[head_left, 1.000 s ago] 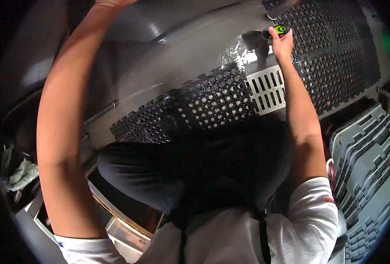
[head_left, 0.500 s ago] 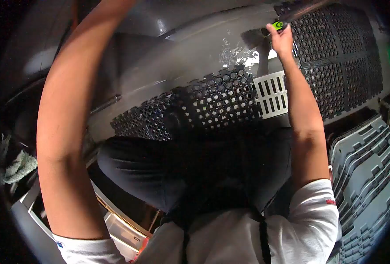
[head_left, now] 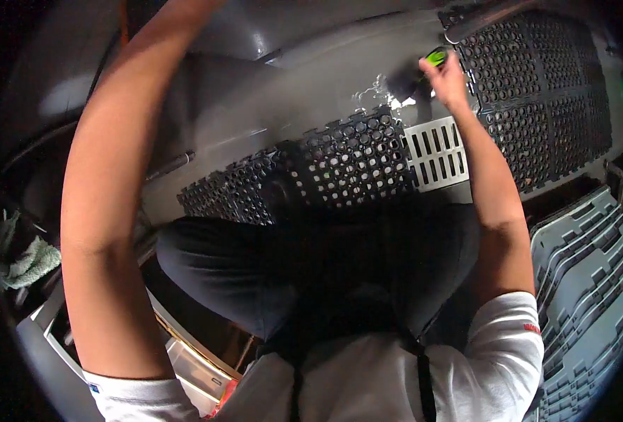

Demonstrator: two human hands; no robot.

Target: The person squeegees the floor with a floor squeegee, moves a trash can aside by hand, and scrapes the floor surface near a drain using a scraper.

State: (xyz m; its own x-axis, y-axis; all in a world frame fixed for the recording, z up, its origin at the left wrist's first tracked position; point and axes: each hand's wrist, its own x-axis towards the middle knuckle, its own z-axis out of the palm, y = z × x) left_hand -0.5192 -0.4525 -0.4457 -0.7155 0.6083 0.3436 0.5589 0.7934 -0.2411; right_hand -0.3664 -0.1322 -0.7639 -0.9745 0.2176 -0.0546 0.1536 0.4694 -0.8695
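Observation:
My right hand (head_left: 446, 81) is closed round the green-and-black handle of a brush (head_left: 434, 58). Its dark, motion-blurred head is down on the wet grey floor (head_left: 325, 77), where water glints around it. Just below the brush, a pale slotted drain grate (head_left: 436, 153) is set between the black perforated mats. My left forearm reaches up past the top edge of the view, so that hand is out of sight.
One black rubber mat (head_left: 346, 165) lies left of the grate, another (head_left: 536, 91) to the right. A stack of grey plastic crates (head_left: 589, 295) stands at the lower right. A pipe (head_left: 491, 21) crosses the top right; a cloth (head_left: 33, 264) sits at far left.
My right hand has shifted slightly down with the brush, whose head stays over the wet patch above the grate. The left arm is nearly unchanged.

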